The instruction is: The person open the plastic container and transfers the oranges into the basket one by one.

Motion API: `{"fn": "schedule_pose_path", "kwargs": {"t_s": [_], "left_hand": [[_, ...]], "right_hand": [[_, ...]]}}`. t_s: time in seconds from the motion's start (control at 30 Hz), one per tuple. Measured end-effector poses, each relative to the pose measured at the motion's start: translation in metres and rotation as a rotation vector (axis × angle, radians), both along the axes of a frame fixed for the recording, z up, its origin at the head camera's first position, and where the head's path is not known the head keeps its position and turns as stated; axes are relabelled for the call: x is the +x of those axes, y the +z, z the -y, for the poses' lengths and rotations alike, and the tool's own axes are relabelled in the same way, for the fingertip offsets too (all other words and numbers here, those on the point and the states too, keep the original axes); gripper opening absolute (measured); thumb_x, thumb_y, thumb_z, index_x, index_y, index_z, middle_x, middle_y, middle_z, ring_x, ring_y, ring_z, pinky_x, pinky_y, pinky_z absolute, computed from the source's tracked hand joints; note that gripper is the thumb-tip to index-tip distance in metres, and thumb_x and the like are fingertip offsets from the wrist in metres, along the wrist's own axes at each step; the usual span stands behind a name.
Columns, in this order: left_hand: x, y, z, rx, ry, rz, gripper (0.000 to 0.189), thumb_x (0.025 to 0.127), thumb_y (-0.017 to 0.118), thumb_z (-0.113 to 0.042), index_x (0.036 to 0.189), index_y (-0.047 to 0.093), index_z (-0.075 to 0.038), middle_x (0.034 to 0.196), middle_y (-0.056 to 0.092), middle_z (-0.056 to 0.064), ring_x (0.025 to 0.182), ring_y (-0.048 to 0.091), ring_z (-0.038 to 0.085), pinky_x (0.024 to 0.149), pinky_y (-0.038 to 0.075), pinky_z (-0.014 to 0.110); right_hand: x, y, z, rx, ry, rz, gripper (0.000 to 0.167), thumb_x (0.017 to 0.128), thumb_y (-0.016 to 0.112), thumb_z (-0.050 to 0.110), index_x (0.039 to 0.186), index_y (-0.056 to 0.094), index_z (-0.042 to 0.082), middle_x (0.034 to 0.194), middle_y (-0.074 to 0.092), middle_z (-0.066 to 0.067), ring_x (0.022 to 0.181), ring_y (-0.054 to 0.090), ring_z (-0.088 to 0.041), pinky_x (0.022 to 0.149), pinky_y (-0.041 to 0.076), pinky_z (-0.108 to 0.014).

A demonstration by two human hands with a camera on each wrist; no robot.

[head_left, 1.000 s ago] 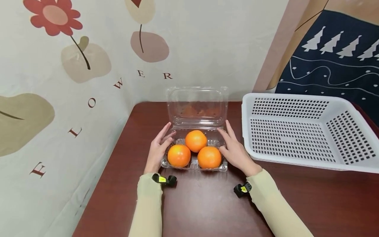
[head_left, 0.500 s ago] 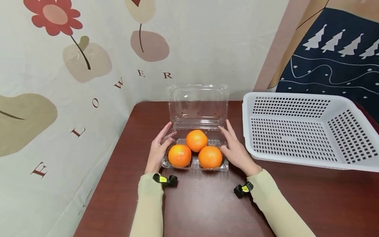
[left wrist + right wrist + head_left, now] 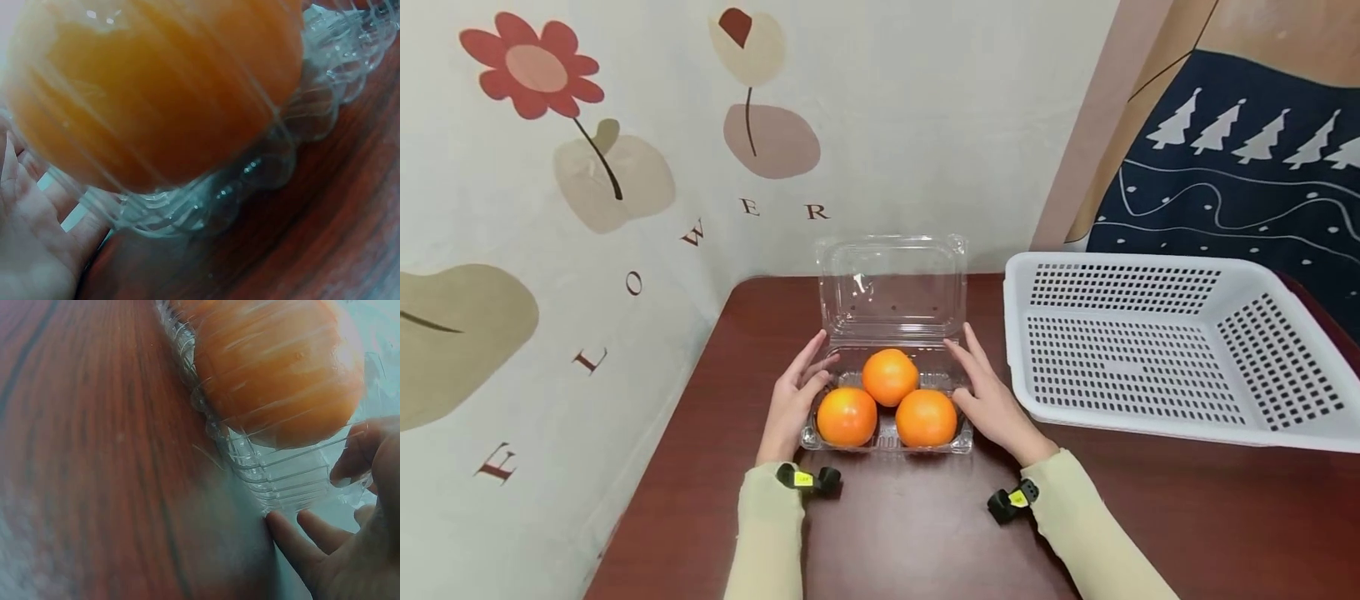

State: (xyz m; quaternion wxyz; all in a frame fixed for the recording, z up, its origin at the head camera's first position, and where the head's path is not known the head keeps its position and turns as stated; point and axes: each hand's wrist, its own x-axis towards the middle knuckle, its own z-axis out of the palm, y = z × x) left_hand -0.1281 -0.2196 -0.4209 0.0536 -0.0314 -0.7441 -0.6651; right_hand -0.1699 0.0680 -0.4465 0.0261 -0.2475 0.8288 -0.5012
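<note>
A clear plastic clamshell box [image 3: 887, 442] sits on the table with its lid [image 3: 892, 287] raised at the back. Three oranges lie in its base: one at the back [image 3: 890, 377], one at front left [image 3: 847, 417] and one at front right [image 3: 927, 418]. My left hand [image 3: 792, 408] rests along the box's left side, fingers extended. On the right side, my right hand [image 3: 996, 408] lies with its fingers stretched forward and its thumb at the rim. The right wrist view shows fingertips [image 3: 287, 534] touching the clear wall. Neither hand curls round anything.
A white perforated plastic basket [image 3: 1123, 367] stands to the right of the box on the dark red wooden table [image 3: 895, 533]. Behind the table hangs a pale printed cloth [image 3: 917, 125]. Black wrist cameras are strapped over both sleeves.
The head view has tilted up, so everything appears lower in it. Both hands keep their places at the box's sides, and the oranges and raised lid stay as they were.
</note>
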Motion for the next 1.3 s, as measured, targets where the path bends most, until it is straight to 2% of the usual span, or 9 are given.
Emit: {"fn": "schedule_pose_path", "kwargs": {"t_s": [0.2,0.43,0.47,0.63,0.87,1.3], "left_hand": [[0.0,-0.001,-0.003,-0.002,-0.015,-0.018,0.053,0.09,0.053,-0.012,0.139,0.033,-0.017,0.14,0.035,0.003,0.118,0.044,0.028,0.091,0.042,0.035],[-0.004,0.002,0.002,-0.003,-0.022,-0.028,0.053,0.09,0.053,-0.012,0.139,0.033,-0.018,0.14,0.035,0.001,0.119,0.043,0.027,0.091,0.039,0.046],[-0.005,0.003,0.001,0.001,-0.027,-0.027,0.054,0.09,0.053,-0.014,0.139,0.033,-0.018,0.14,0.035,0.001,0.119,0.043,0.028,0.092,0.039,0.046],[-0.009,0.004,-0.003,0.022,-0.03,-0.016,0.054,0.089,0.054,-0.015,0.139,0.034,-0.019,0.14,0.035,-0.001,0.12,0.042,0.028,0.092,0.037,0.051],[-0.007,0.003,-0.004,0.027,-0.033,-0.022,0.054,0.09,0.054,-0.014,0.139,0.033,-0.017,0.141,0.034,0.003,0.12,0.042,0.03,0.091,0.038,0.051],[0.002,0.001,0.0,0.007,-0.012,0.009,0.053,0.09,0.053,-0.015,0.139,0.033,-0.019,0.141,0.034,0.002,0.119,0.043,0.027,0.091,0.039,0.048]], "right_hand": [[0.0,0.0,-0.004,-0.024,0.006,0.006,0.072,0.076,0.049,-0.005,0.14,0.029,0.022,0.149,-0.006,0.007,0.132,0.02,-0.018,0.092,0.032,-0.043],[0.011,0.035,0.002,-0.083,0.03,0.038,0.067,0.076,0.044,-0.01,0.139,0.028,0.006,0.149,-0.005,-0.002,0.127,0.033,-0.027,0.092,0.032,-0.046],[0.011,0.037,0.002,-0.084,0.028,0.038,0.067,0.076,0.044,-0.01,0.139,0.028,0.006,0.149,-0.005,-0.003,0.127,0.032,-0.027,0.091,0.032,-0.046],[0.01,0.038,-0.003,-0.087,0.029,0.041,0.067,0.076,0.044,-0.01,0.14,0.027,0.005,0.149,-0.005,-0.006,0.127,0.031,-0.028,0.09,0.033,-0.045],[0.011,0.037,-0.004,-0.081,0.033,0.045,0.067,0.076,0.044,-0.009,0.14,0.027,0.004,0.149,-0.005,-0.007,0.127,0.031,-0.028,0.086,0.035,-0.047],[0.017,0.03,0.002,-0.12,0.04,0.059,0.067,0.076,0.042,-0.012,0.139,0.029,0.004,0.149,-0.003,-0.008,0.126,0.033,-0.03,0.09,0.038,-0.051]]}}
